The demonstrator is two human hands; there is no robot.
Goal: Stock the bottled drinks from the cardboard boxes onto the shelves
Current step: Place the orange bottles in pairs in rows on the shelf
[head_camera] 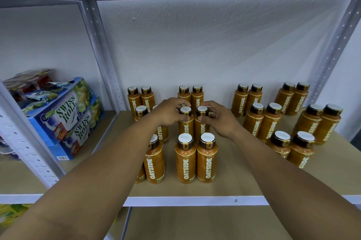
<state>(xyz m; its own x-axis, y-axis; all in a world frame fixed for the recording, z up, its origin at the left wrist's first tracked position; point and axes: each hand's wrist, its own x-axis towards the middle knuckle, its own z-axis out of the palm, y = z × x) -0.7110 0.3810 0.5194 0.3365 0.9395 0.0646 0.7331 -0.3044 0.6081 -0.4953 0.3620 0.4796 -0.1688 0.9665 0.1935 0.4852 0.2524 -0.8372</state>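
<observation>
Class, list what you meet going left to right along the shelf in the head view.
Swiss Roll boxes → post → left hand gripping one bottle → right hand gripping the next bottle → rightmost bottle.

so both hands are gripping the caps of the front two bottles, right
No: the head view shows the left hand and right hand gripping the caps of the middle pair, one row behind the front two.

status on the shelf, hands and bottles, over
Hands: left hand grips left mid-row bottle by its cap, right hand grips right mid-row bottle likewise. Both upright on shelf. Close under wrists: front bottles.
</observation>
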